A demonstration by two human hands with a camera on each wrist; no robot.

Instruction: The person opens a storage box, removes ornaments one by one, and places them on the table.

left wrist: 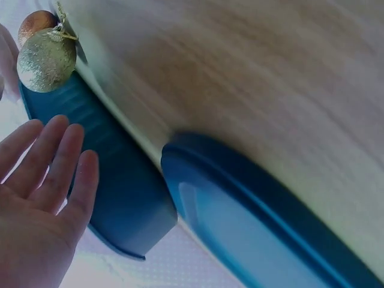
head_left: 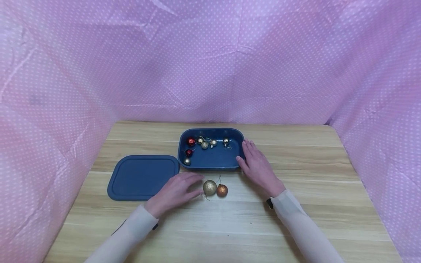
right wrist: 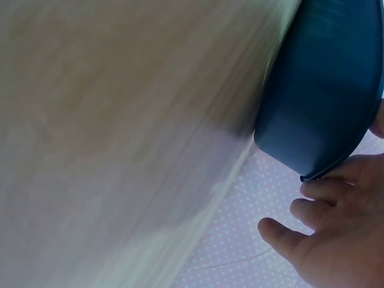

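A blue rectangular box stands on the wooden table with several small red, gold and silver baubles in its far left part. Its blue lid lies flat to the left. On the table in front of the box lie a gold glitter bauble and a copper one. My left hand lies open beside the gold bauble, fingertips near it. My right hand rests open against the box's right end.
Pink dotted cloth walls in the table on the back and both sides. Bare wood stretches right of the box and along the front edge.
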